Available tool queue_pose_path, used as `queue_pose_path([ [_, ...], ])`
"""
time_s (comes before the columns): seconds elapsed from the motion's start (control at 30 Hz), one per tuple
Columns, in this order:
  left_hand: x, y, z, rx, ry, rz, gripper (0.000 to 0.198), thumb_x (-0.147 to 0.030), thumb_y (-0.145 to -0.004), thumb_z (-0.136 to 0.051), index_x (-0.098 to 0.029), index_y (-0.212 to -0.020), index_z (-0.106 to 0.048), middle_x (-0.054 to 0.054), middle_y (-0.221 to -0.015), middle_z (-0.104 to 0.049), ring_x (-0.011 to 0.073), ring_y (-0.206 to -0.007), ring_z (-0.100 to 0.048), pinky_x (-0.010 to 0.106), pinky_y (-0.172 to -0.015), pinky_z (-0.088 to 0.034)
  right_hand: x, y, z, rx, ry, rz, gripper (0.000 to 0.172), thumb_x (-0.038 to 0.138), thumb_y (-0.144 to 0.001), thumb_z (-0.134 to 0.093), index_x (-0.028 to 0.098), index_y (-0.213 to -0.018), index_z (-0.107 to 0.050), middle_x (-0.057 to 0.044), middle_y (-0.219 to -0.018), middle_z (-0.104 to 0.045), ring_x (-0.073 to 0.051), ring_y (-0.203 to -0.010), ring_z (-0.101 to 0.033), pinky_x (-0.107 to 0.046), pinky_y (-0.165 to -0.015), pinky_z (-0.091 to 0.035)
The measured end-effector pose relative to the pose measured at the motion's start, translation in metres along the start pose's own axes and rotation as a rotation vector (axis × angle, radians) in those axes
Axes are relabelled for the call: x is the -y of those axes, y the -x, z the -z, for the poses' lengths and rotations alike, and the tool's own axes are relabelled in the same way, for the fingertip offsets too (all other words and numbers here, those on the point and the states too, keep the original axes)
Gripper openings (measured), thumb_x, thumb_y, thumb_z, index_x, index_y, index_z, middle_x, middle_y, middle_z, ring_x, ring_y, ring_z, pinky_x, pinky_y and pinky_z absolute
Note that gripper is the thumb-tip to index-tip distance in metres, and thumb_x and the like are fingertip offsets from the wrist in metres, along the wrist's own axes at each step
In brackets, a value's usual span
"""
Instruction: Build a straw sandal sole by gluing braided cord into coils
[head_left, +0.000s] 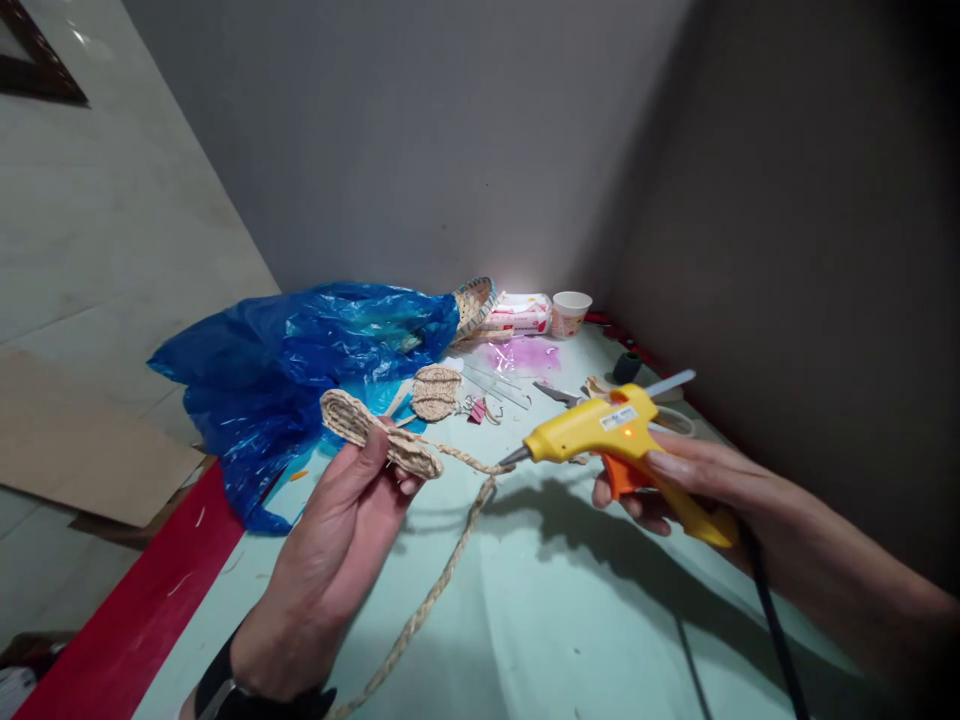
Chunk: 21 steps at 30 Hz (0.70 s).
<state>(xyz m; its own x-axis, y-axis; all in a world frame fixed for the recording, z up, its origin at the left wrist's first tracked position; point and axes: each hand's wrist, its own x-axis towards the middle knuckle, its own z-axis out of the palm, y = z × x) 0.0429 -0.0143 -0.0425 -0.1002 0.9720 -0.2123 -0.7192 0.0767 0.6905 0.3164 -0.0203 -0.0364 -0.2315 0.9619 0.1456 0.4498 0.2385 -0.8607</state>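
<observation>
My left hand (337, 530) pinches a flat coil of braided straw (349, 415) between thumb and fingers. From the coil a braided straw cord (442, 580) runs right, bends near the glue gun's tip and trails down to the bottom edge. My right hand (675, 480) is wrapped round a yellow glue gun (592, 428) with an orange trigger and a lit orange light. The gun's metal nozzle points left and meets the cord at its bend, or lies just in front of it. A clear glue stick sticks out of the gun's back.
Behind the hands are a blue plastic bag (315, 340), a woven straw piece (436, 392), scissors (556, 393), a pink clip (477, 410), a paper cup (571, 314), a pink-white packet (521, 313) and a dark spool (627, 367). The gun's black cable (772, 620) hangs at the right.
</observation>
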Motion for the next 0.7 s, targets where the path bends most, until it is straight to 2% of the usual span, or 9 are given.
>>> queue_pose_path([
  [0.07, 0.001, 0.001, 0.002, 0.015, 0.005, -0.011, 0.016, -0.010, -0.096, -0.055, -0.012, -0.087, -0.068, 0.001, -0.074, -0.060, 0.0097, -0.062, -0.058, 0.019, -0.055, -0.052, -0.011, 0.006, 0.000, 0.104, -0.258, -0.237, 0.049, 0.036, -0.103, -0.032, 0.018, -0.085, -0.073, -0.007, -0.074, -0.068, -0.013, -0.053, -0.060, -0.024, -0.049, -0.048],
  [0.13, 0.001, 0.003, 0.004, 0.033, 0.001, -0.018, 0.011, -0.009, -0.093, -0.060, -0.012, -0.092, -0.070, 0.002, -0.078, -0.062, 0.0102, -0.066, -0.059, 0.019, -0.058, -0.053, -0.018, 0.014, -0.001, 0.162, -0.389, -0.387, 0.046, 0.042, -0.101, -0.039, 0.019, -0.079, -0.072, -0.004, -0.065, -0.063, -0.012, -0.047, -0.053, -0.025, -0.047, -0.044],
  [0.2, 0.001, 0.005, 0.005, 0.055, -0.015, -0.015, 0.010, -0.009, -0.089, -0.065, -0.013, -0.094, -0.072, 0.003, -0.082, -0.065, 0.0110, -0.070, -0.060, 0.019, -0.061, -0.053, -0.024, 0.023, -0.002, 0.196, -0.372, -0.452, 0.043, 0.043, -0.100, -0.044, 0.019, -0.073, -0.068, -0.002, -0.059, -0.059, -0.012, -0.047, -0.051, -0.025, -0.050, -0.046],
  [0.27, 0.000, 0.007, 0.004, 0.068, -0.031, -0.024, 0.012, -0.008, -0.085, -0.069, -0.015, -0.095, -0.073, 0.003, -0.085, -0.066, 0.0116, -0.072, -0.060, 0.019, -0.063, -0.054, -0.029, 0.028, -0.002, 0.266, -0.263, -0.452, 0.046, 0.043, -0.102, -0.040, 0.020, -0.074, -0.068, -0.003, -0.059, -0.060, -0.014, -0.050, -0.055, -0.027, -0.053, -0.049],
  [0.37, -0.001, 0.009, 0.003, 0.073, -0.071, -0.049, 0.011, -0.010, -0.082, -0.073, -0.015, -0.091, -0.075, 0.003, -0.086, -0.065, 0.0121, -0.074, -0.059, 0.019, -0.065, -0.053, -0.035, 0.029, 0.000, 0.305, 0.153, -0.272, 0.046, 0.044, -0.103, -0.035, 0.022, -0.079, -0.068, -0.006, -0.066, -0.066, -0.019, -0.056, -0.064, -0.030, -0.054, -0.052],
  [0.5, -0.001, 0.012, 0.002, 0.092, -0.128, -0.072, 0.009, -0.014, -0.079, -0.077, -0.016, -0.088, -0.076, 0.003, -0.082, -0.064, 0.0117, -0.071, -0.056, 0.019, -0.063, -0.052, -0.027, 0.025, 0.000, 0.188, 0.824, 0.019, 0.037, 0.047, -0.096, -0.049, 0.022, -0.072, -0.063, -0.008, -0.069, -0.067, -0.026, -0.058, -0.066, -0.039, -0.054, -0.055],
  [0.57, 0.001, 0.014, 0.002, 0.092, -0.156, -0.063, 0.013, -0.014, -0.078, -0.078, -0.016, -0.091, -0.076, 0.004, -0.083, -0.065, 0.0122, -0.071, -0.057, 0.019, -0.064, -0.052, -0.011, 0.022, -0.005, 0.132, 0.885, 0.106, 0.035, 0.044, -0.097, -0.047, 0.021, -0.077, -0.063, -0.009, -0.072, -0.066, -0.025, -0.055, -0.064, -0.039, -0.050, -0.053],
  [0.6, 0.002, 0.015, 0.002, 0.092, -0.168, -0.054, 0.016, -0.014, -0.077, -0.078, -0.016, -0.093, -0.076, 0.004, -0.084, -0.066, 0.0129, -0.072, -0.058, 0.020, -0.065, -0.053, -0.001, 0.019, -0.009, 0.100, 0.826, 0.162, 0.034, 0.042, -0.099, -0.043, 0.021, -0.083, -0.064, -0.008, -0.076, -0.066, -0.024, -0.056, -0.065, -0.037, -0.051, -0.054],
  [0.7, 0.004, 0.018, 0.003, 0.096, -0.194, -0.011, 0.022, -0.015, -0.075, -0.080, -0.018, -0.096, -0.075, 0.005, -0.089, -0.068, 0.0153, -0.079, -0.061, 0.022, -0.069, -0.053, 0.026, 0.010, -0.028, 0.025, 0.570, 0.368, 0.027, 0.031, -0.103, -0.042, 0.023, -0.120, -0.061, -0.010, -0.108, -0.070, -0.023, -0.095, -0.070, -0.038, -0.080, -0.058],
])
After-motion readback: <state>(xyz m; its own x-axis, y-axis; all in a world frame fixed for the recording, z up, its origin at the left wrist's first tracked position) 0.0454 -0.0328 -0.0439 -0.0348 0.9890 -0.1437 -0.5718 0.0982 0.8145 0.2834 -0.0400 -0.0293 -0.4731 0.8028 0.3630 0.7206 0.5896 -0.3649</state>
